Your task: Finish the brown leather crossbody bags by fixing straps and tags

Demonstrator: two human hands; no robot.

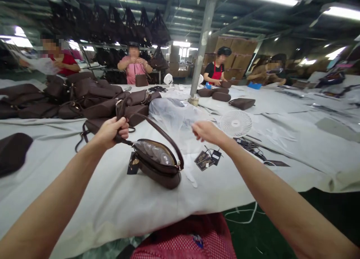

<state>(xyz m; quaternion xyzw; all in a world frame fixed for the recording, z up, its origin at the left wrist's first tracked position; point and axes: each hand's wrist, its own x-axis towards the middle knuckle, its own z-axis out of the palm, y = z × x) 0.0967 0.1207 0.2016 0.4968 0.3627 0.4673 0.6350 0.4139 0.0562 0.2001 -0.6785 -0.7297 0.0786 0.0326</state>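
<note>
A dark brown handbag (157, 172) sits on the white-covered table in front of me, its top open and clear plastic padding (154, 152) showing inside. My left hand (112, 131) is closed around the bag's strap, pulling it up to the left. A black hang tag (132, 163) lies against the bag's left side. To the right, my right hand (206, 132) hovers over the table with its fingers curled in; whether anything is between them is hidden. Beneath it lie several black tags (205, 160) with cords. Thin clear plastic bags (171, 113) are heaped just behind the handbag.
A pile of brown bags (92, 92) covers the table's far left. A white fan (236, 123) lies right of my right hand, near a grey post (202, 45). More brown bags (221, 96) lie beyond it. Several co-workers (135, 66) work across the table.
</note>
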